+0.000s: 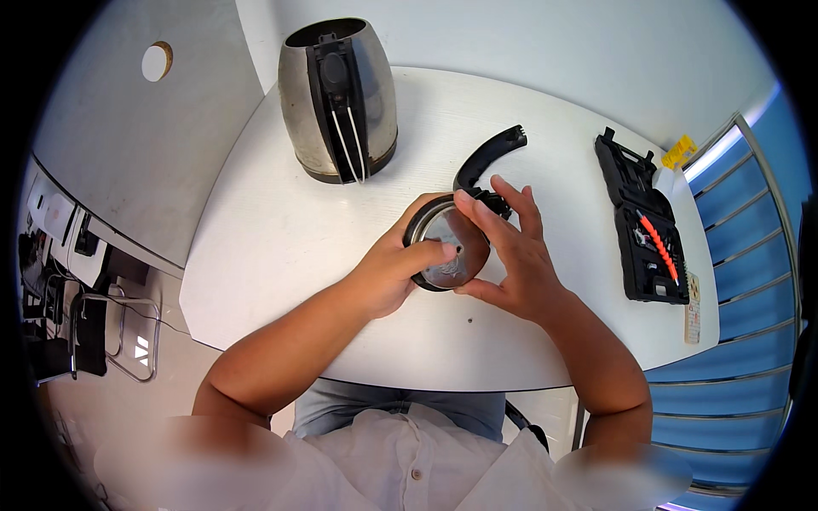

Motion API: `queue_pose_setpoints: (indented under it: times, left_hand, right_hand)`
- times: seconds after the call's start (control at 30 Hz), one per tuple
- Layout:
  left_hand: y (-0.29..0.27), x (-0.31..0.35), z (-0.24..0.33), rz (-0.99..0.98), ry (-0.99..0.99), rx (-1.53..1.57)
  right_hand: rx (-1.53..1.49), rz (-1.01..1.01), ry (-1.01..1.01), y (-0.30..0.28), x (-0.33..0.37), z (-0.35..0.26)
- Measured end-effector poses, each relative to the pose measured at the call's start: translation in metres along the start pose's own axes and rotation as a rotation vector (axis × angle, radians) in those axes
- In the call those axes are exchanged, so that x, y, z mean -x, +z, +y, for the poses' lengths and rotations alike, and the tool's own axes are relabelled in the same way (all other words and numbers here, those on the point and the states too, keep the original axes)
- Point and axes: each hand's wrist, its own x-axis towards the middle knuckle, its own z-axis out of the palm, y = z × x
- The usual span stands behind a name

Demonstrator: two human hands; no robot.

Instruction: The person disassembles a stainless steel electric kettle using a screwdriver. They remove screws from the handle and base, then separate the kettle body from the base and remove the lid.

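Observation:
Between my two hands is a round kettle lid point(445, 266) with a shiny metal face and a black rim. My left hand point(394, 262) grips its left side, with the thumb lying across the metal face near a small dark hole. My right hand point(521, 254) holds the lid's right edge, thumb low and fingers up by the black hinge part point(494, 203). Just beyond the lid, a curved black kettle handle point(492, 155) lies on the table. Farther back on the left stands the metal kettle body point(294, 111), lidless, with two white wires hanging from its black strip.
The white table point(256, 247) has a curved edge. On its right lies an open black tool case point(635, 183) with an orange flexible shaft point(658, 247), beside a remote control point(692, 311) and a yellow box point(679, 152). A small dark bit point(469, 321) lies near me. Metal railing point(754, 221) stands at right.

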Motion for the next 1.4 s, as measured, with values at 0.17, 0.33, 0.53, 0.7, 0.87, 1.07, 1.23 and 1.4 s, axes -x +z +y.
queue_pose_setpoints:
  times: [0.17,0.33,0.53,0.7,0.87,1.07,1.23,1.4]
  left_hand:
    - [0.0,0.0,0.002,0.016,-0.016,-0.018]
    - [-0.002,-0.002,-0.001,0.008,0.041,-0.094]
    - [-0.008,-0.002,0.009,0.024,0.084,0.17]
    - [-0.01,-0.007,0.016,0.083,0.106,0.174]
    - [-0.012,-0.007,0.016,0.089,0.105,0.153]
    - [-0.012,-0.007,0.015,0.08,0.088,0.135]
    - [-0.01,-0.008,0.014,0.054,0.087,0.152]
    - [-0.01,-0.007,0.013,-0.045,0.079,0.207]
  right_hand:
    - [-0.008,-0.031,0.0,-0.002,0.0,-0.001]
    - [0.096,-0.025,-0.023,0.001,0.002,0.003]
    - [-0.01,0.364,0.095,-0.023,-0.009,0.02]
    - [-0.239,-0.134,0.467,-0.047,-0.005,0.026]
    - [-0.242,-0.789,0.286,-0.032,-0.003,-0.006]
    - [-0.103,-0.788,0.173,-0.018,0.004,-0.017]
    - [-0.011,-0.751,0.003,-0.009,0.009,-0.018]
    - [-0.076,-0.713,0.181,-0.012,0.001,-0.015]
